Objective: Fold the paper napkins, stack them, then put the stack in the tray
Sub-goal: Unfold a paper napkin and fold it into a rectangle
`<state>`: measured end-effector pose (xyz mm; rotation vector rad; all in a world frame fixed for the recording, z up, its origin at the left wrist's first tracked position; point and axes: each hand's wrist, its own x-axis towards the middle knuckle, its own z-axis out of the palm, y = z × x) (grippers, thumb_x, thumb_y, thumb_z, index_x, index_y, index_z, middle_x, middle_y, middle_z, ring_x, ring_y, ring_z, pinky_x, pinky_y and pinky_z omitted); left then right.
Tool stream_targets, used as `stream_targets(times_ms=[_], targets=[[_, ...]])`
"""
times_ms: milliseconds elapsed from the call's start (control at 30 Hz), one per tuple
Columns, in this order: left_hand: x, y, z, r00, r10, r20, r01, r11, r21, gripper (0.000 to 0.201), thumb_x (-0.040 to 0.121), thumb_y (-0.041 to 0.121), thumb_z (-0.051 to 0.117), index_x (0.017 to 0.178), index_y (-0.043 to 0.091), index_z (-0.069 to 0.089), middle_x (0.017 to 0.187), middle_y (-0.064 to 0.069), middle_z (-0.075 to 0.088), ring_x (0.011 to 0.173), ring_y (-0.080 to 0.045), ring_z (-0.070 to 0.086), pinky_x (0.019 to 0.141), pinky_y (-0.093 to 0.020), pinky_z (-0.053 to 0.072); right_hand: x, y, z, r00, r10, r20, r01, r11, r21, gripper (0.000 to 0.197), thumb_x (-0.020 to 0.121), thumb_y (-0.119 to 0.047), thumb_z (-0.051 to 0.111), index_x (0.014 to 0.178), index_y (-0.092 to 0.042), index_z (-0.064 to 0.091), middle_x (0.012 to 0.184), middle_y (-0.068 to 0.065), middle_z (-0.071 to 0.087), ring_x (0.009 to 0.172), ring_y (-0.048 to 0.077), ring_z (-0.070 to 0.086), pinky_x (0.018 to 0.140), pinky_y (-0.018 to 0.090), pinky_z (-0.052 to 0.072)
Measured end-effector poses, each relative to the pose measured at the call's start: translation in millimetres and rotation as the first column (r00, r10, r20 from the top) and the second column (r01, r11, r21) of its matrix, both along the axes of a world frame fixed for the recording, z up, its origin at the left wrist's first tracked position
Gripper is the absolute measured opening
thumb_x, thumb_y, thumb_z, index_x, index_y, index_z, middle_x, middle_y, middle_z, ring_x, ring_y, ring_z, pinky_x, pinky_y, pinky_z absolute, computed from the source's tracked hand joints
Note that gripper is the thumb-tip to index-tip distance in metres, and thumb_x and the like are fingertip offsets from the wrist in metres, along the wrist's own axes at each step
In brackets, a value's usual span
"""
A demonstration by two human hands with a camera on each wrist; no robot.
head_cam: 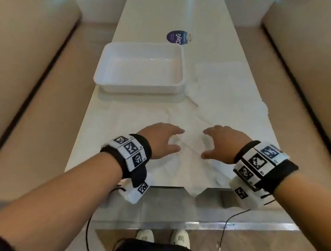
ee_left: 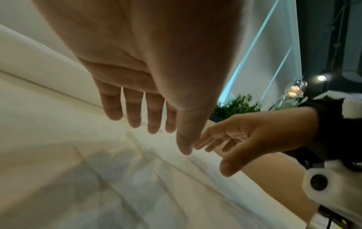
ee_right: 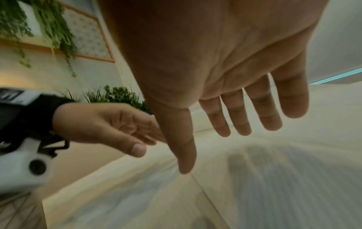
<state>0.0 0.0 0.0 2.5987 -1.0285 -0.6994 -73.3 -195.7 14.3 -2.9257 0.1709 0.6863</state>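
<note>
Pale tabletop (head_cam: 131, 6), both hands spread above a crumpled napkin.

Left hand (head_cam: 160, 140) and right hand (head_cam: 222, 144) hover wide, gripping nothing; the napkin (head_cam: 187, 158) lies directly beneath, tray (head_cam: 106, 63) beyond the left fingertips. Thin sheets could cling together, or slide off the near edge.

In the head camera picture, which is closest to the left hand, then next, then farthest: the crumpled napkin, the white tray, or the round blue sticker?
From the left hand:
1. Crumpled white paper napkin, right beneath it.
2. White rectangular plastic tray, beyond the fingers.
3. Round dark blue sticker, behind the tray.
</note>
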Motion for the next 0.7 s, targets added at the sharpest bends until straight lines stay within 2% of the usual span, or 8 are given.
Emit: stream_targets(times_ms=[100,200,300,433,567,700], targets=[[5,-25,-9,0.989,-0.148,0.015,0.146,0.985,0.092,0.063,0.097,0.035,0.052,0.152,0.032,0.020,0.160,0.008,0.018,0.148,-0.013,0.011,0.117,-0.032,0.015,-9,-7,-9,1.000,-0.016,-0.027,0.015,0.999,-0.044,0.085,0.077,-0.055,0.067,0.146,-0.025,0.029,0.147,-0.003,0.038,0.128,0.020,0.042,0.100,0.038,0.043],[8,-41,-18,0.974,-0.224,0.029,0.216,0.962,0.166,0.062,0.097,0.031,0.051,0.152,0.033,0.022,0.161,0.010,0.017,0.149,-0.014,0.009,0.119,-0.036,0.018,-22,-10,-19,1.000,0.017,-0.010,-0.017,1.000,-0.020,0.080,0.078,-0.052,0.066,0.144,-0.024,0.031,0.150,-0.002,0.032,0.129,0.020,0.041,0.100,0.036,0.043],[10,-45,-22,0.950,-0.290,0.119,0.257,0.938,0.234,0.054,0.097,0.035,0.048,0.148,0.033,0.032,0.159,0.009,0.022,0.145,-0.017,0.021,0.116,-0.039,0.022,-31,-16,-24,0.998,0.026,0.057,-0.029,0.999,0.042,0.064,0.082,-0.046,0.061,0.138,-0.022,0.039,0.147,-0.001,0.035,0.129,0.020,0.039,0.099,0.036,0.043],[5,-41,-20,0.918,-0.294,0.265,0.261,0.953,0.153,0.035,0.098,0.035,0.044,0.131,0.032,0.057,0.146,0.009,0.046,0.129,-0.018,0.045,0.107,-0.035,0.030,-41,-24,-26,0.992,0.029,0.124,-0.042,0.994,0.106,0.044,0.090,-0.033,0.051,0.132,-0.021,0.048,0.150,-0.003,0.034,0.134,0.016,0.036,0.102,0.029,0.038],[-4,-35,-21,0.909,-0.247,0.335,0.239,0.969,0.067,0.028,0.099,0.034,0.043,0.110,0.029,0.068,0.128,0.011,0.060,0.118,-0.016,0.052,0.104,-0.031,0.028,-49,-30,-27,0.985,0.020,0.172,-0.043,0.990,0.131,0.024,0.092,-0.026,0.047,0.112,-0.020,0.058,0.130,-0.006,0.053,0.117,0.015,0.047,0.089,0.026,0.042],[-12,-31,-19,0.948,-0.169,0.269,0.184,0.982,-0.033,0.025,0.099,0.032,0.043,0.109,0.025,0.065,0.133,0.009,0.057,0.136,-0.012,0.038,0.116,-0.028,0.012,-57,-37,-25,0.974,-0.003,0.227,-0.043,0.980,0.195,0.015,0.092,-0.029,0.047,0.099,-0.020,0.058,0.108,-0.006,0.059,0.099,0.014,0.051,0.080,0.027,0.045]])
